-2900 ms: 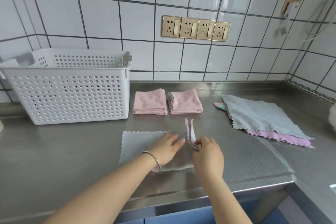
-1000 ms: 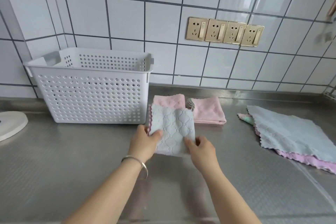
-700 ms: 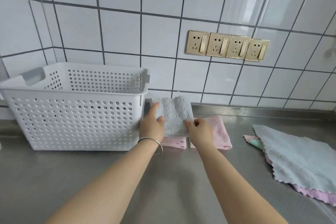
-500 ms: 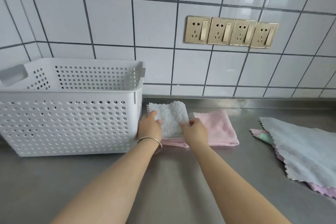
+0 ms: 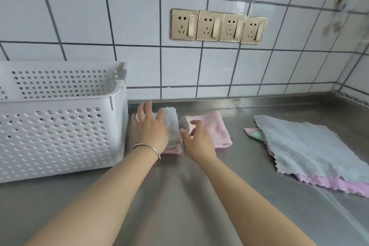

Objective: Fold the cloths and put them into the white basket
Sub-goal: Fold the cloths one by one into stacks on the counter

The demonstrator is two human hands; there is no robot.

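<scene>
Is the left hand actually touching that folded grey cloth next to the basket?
Touching. The head view shows the left hand lying flat on the folded grey cloth, fingers spread over it and covering its left part.

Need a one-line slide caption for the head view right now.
Left hand rests on folded grey cloth stacked on a pink one beside the white basket; right hand hovers open.
</scene>
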